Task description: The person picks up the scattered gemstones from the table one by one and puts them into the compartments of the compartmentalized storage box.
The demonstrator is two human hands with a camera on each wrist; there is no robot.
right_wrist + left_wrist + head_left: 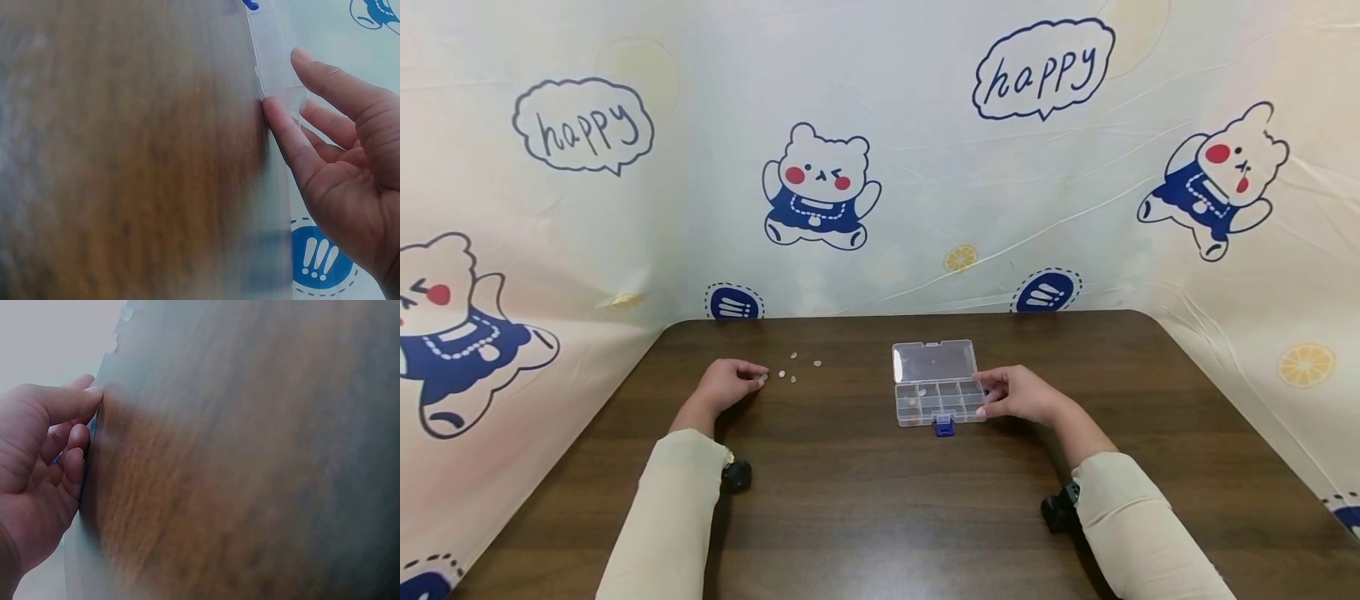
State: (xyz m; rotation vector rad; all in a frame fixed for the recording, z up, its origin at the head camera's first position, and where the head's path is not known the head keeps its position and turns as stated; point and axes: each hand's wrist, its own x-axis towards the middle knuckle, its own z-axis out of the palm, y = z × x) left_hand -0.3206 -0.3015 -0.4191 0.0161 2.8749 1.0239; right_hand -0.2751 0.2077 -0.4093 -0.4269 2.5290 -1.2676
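Note:
On the left side of the table, my left hand (730,383) pinches a small whitish piece (764,377) between thumb and fingertips, low at the tabletop. Several similar small flat pieces (817,363) lie just to its right. A clear plastic compartment box (942,403) stands right of the middle with its lid (934,362) raised back and a blue latch (943,427) at the front. A few pale bits (913,402) sit in its left compartments. My right hand (1024,395) holds the box's right end, thumb at the front corner and fingers behind.
The brown wooden table (850,508) runs back to a pale cloth backdrop (917,167) printed with bears and lettering. Dark wrist cameras (737,476) are strapped at both light sleeves (673,508).

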